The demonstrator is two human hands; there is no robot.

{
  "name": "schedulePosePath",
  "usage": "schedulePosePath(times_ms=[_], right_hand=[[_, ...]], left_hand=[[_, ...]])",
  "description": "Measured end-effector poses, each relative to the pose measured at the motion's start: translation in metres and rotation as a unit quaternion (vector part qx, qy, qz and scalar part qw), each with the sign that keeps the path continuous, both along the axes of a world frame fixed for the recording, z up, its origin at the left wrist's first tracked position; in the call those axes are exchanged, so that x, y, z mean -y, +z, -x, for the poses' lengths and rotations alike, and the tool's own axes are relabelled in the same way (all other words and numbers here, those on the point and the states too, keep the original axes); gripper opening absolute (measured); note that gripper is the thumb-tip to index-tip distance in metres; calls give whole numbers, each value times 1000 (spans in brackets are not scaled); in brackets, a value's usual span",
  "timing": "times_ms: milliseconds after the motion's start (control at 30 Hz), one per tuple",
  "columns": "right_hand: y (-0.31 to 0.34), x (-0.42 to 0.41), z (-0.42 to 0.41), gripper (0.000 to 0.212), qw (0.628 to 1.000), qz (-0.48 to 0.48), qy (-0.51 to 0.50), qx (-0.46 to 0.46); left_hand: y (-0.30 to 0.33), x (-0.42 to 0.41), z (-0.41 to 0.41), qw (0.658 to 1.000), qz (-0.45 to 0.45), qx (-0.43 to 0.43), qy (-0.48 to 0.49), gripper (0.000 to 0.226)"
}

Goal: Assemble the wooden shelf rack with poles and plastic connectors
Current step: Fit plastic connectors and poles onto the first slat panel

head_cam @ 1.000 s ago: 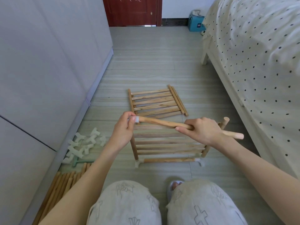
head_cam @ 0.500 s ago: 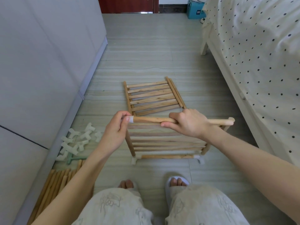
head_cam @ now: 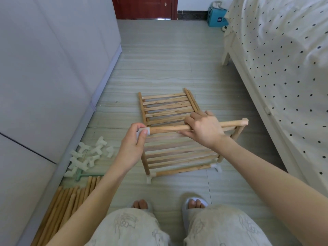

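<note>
A wooden pole [head_cam: 170, 128] lies level above the part-built rack [head_cam: 179, 155] on the floor. My right hand [head_cam: 204, 129] grips the pole near its middle. My left hand [head_cam: 135, 141] pinches a white plastic connector [head_cam: 146, 130] fitted on the pole's left end. The pole's right end [head_cam: 244, 122] sits at the top of the rack's upright right post. The rack has a slatted shelf, short uprights and white connectors at its front corners. A second slatted shelf panel [head_cam: 167, 107] lies flat on the floor behind it.
Loose white connectors [head_cam: 88, 154] lie by the grey cabinet at left, with a green tool [head_cam: 83, 175] and a bundle of spare poles [head_cam: 69, 205] nearer me. A bed with dotted cover [head_cam: 284, 68] runs along the right. My knees and slippered feet are at the bottom.
The pole has swung from tilted to level, its right end rising to the top of the right post. My right hand slid left along it. My left hand keeps the connector.
</note>
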State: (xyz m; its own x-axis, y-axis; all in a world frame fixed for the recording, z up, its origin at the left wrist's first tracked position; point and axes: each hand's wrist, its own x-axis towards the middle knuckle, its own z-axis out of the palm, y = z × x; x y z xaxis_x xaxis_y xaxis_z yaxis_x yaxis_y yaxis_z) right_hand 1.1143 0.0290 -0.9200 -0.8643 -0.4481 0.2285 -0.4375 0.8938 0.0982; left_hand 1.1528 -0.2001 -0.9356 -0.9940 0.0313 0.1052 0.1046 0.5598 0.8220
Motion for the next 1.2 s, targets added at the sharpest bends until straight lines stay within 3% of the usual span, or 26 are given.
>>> schedulePosePath(times_ms=[100, 167, 267, 367, 500, 633, 700, 767, 933, 1033, 1200], right_hand=[[-8, 9, -25, 36, 987, 111, -10, -112], [-24, 16, -47, 22, 979, 140, 38, -146], [-41, 19, -63, 18, 985, 110, 88, -97], [-46, 22, -51, 43, 997, 60, 30, -32], [-53, 39, -21, 41, 994, 18, -30, 104], [-64, 48, 7, 34, 994, 69, -51, 65], [-69, 51, 15, 29, 994, 101, -38, 30], [-72, 56, 24, 25, 991, 123, -45, 16], [-66, 79, 50, 14, 988, 150, -33, -12], [-66, 87, 59, 13, 986, 166, -13, -16], [-70, 83, 67, 18, 983, 183, -5, 1]], left_hand=[[0, -2, 1, 1000, -6, -4, 20, 14], [-1, 0, 3, 1000, -11, -7, 22, 10], [-3, 4, 5, 1000, -18, -8, 10, 7], [-6, 4, 4, 1000, -24, -18, -4, 7], [-10, 3, 9, 999, -45, -23, -11, 15], [-24, 16, 11, 990, -135, 17, -40, 50], [-46, 34, 7, 984, -170, 50, -24, 55], [-75, 58, 4, 986, -135, 89, 29, 51], [-147, 122, 14, 969, 99, 209, 92, 47], [-177, 141, 35, 949, 152, 259, 95, 54], [-216, 147, 83, 937, 217, 251, 113, 70]])
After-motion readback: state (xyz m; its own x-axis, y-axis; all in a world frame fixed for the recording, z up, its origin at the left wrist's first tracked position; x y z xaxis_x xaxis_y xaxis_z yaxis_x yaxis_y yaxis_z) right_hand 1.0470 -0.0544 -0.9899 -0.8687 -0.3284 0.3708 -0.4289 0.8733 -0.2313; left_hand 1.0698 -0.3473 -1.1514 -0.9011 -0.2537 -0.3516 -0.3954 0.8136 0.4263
